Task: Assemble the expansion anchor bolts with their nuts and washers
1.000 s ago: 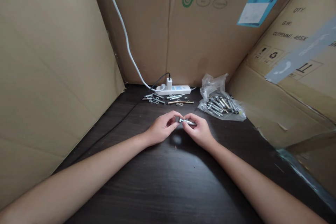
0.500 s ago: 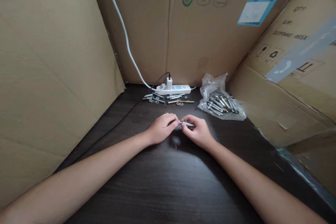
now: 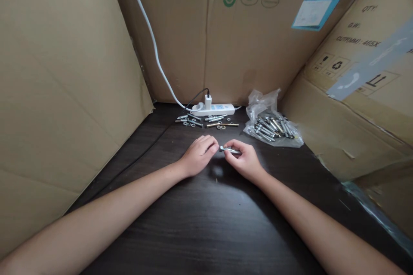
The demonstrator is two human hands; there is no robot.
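My right hand (image 3: 247,160) is closed around a silver expansion bolt (image 3: 234,151), thumb and forefinger pinching its sleeve. The bolt lies nearly level, with its hex-shaped end (image 3: 221,148) sticking out to the left. Just short of that end is my left hand (image 3: 200,154), its fingers loosely curved and the thumb slightly apart from them. Nothing shows in the left hand, and a small gap parts its fingertips from the bolt. Part of the sleeve is hidden by the right fingers.
Behind my hands lie loose bolts (image 3: 195,123), a brassy rod (image 3: 222,125) and washers (image 3: 221,127). A clear plastic bag (image 3: 263,99) of expansion bolts lies at the right. A white power strip (image 3: 222,109) stands at the back, with cardboard boxes (image 3: 180,51) around the dark table (image 3: 206,232).
The left fingertips have come off the bolt's end and moved slightly left, so the hex-shaped end now shows. My right hand keeps its hold on the bolt, almost unmoved.
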